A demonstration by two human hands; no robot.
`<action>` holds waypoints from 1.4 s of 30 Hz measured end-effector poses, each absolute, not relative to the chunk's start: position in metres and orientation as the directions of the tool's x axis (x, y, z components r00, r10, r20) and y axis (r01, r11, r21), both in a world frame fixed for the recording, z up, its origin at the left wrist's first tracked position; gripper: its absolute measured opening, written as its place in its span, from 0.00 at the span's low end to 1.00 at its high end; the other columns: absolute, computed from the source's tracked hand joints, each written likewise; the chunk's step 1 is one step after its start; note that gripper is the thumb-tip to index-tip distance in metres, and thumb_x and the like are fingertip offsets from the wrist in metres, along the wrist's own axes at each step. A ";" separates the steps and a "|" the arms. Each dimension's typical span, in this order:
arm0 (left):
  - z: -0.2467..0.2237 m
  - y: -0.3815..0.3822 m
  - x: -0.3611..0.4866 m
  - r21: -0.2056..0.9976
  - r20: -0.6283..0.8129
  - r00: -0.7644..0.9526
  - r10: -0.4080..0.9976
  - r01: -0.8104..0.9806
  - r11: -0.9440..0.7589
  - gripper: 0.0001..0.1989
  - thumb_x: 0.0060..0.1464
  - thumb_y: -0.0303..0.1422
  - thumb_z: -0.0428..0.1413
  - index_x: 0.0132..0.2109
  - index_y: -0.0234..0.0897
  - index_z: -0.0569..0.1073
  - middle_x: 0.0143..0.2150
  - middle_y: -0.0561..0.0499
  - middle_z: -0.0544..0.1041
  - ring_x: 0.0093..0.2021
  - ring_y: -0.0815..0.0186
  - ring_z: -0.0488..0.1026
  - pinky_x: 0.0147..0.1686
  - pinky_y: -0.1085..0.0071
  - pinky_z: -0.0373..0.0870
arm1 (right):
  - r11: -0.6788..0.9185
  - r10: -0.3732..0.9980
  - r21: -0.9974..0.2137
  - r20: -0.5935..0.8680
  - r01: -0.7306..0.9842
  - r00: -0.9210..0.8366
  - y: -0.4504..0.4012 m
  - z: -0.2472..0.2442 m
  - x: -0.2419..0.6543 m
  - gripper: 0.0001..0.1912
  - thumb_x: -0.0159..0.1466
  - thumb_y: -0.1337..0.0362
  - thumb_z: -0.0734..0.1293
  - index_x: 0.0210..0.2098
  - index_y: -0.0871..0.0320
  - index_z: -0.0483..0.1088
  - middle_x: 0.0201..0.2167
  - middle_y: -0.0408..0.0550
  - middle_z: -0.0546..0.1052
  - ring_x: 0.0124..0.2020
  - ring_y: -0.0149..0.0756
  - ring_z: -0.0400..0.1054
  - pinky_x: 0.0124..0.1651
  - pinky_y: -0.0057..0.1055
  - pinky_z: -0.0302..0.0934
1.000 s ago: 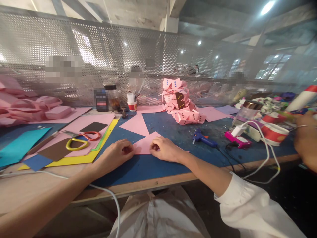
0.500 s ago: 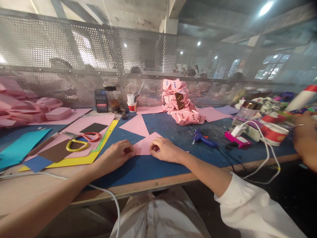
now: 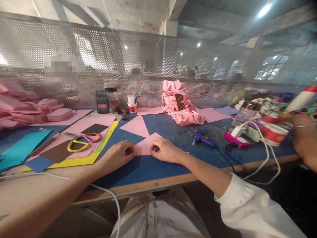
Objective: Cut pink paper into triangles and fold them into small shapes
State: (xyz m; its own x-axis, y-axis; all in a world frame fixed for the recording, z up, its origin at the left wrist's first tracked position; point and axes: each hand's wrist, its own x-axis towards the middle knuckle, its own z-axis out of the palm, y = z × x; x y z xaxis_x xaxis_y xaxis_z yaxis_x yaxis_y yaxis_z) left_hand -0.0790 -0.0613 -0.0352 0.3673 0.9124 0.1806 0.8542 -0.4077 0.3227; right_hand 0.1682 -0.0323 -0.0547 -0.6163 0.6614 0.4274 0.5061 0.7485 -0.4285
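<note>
A sheet of pink paper (image 3: 144, 147) lies on the blue table mat before me, its pointed corner aimed away. My left hand (image 3: 121, 152) is closed with curled fingers at the sheet's left end. My right hand (image 3: 163, 149) is closed too, thumb and fingertips pinched on the near edge of the same paper. Part of the sheet is hidden under my right hand. Just beyond it lies a second piece of pink paper (image 3: 136, 125), cut to a point.
Scissors (image 3: 78, 145) rest on stacked coloured paper at left. A blue glue gun (image 3: 204, 139) and a pink power strip (image 3: 237, 140) lie right. Folded pink paper pieces with dots (image 3: 179, 102) are piled at the back. A co-worker's arm (image 3: 305, 142) is far right.
</note>
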 end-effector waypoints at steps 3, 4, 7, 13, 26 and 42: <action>-0.038 -0.059 -0.079 0.326 0.191 0.353 0.916 0.857 -0.399 0.11 0.56 0.40 0.51 0.30 0.39 0.69 0.31 0.50 0.74 0.34 0.61 0.70 0.35 0.68 0.62 | 0.748 0.662 -0.429 0.426 0.506 -0.616 -0.032 -0.055 0.168 0.03 0.60 0.71 0.68 0.31 0.58 0.71 0.31 0.44 0.75 0.36 0.33 0.67 0.41 0.28 0.60; -0.039 -0.059 -0.079 0.327 0.194 0.353 0.915 0.857 -0.399 0.11 0.56 0.39 0.51 0.30 0.39 0.69 0.31 0.50 0.74 0.34 0.61 0.70 0.35 0.68 0.62 | 0.748 0.662 -0.429 0.426 0.506 -0.617 -0.031 -0.055 0.168 0.03 0.60 0.71 0.68 0.31 0.58 0.71 0.32 0.44 0.76 0.36 0.33 0.67 0.41 0.28 0.60; -0.041 -0.057 -0.080 0.322 0.193 0.366 0.910 0.853 -0.411 0.10 0.55 0.38 0.52 0.30 0.39 0.68 0.32 0.51 0.74 0.35 0.61 0.70 0.36 0.67 0.63 | 0.750 0.660 -0.428 0.429 0.504 -0.617 -0.031 -0.055 0.168 0.03 0.60 0.71 0.68 0.31 0.58 0.72 0.32 0.44 0.76 0.36 0.33 0.67 0.41 0.28 0.60; -0.045 -0.053 -0.087 0.312 0.218 0.398 0.891 0.837 -0.450 0.08 0.54 0.37 0.53 0.31 0.38 0.70 0.33 0.51 0.74 0.35 0.62 0.69 0.38 0.66 0.64 | 0.752 0.658 -0.426 0.435 0.503 -0.615 -0.030 -0.057 0.168 0.03 0.59 0.71 0.68 0.31 0.58 0.72 0.31 0.44 0.75 0.36 0.33 0.67 0.41 0.28 0.60; -0.047 -0.052 -0.095 0.317 0.218 0.397 0.891 0.835 -0.450 0.05 0.53 0.35 0.54 0.34 0.39 0.72 0.34 0.51 0.75 0.37 0.60 0.71 0.40 0.66 0.65 | 0.760 0.649 -0.422 0.445 0.494 -0.617 -0.030 -0.058 0.169 0.03 0.59 0.72 0.68 0.32 0.58 0.72 0.31 0.44 0.75 0.35 0.33 0.67 0.41 0.28 0.60; -0.050 -0.050 -0.112 0.360 0.227 0.378 0.898 0.824 -0.438 0.08 0.51 0.38 0.54 0.34 0.40 0.74 0.34 0.50 0.76 0.37 0.59 0.72 0.39 0.66 0.65 | 0.749 0.661 -0.439 0.442 0.497 -0.606 -0.032 -0.056 0.169 0.04 0.59 0.72 0.68 0.31 0.58 0.72 0.31 0.43 0.75 0.35 0.32 0.67 0.40 0.27 0.59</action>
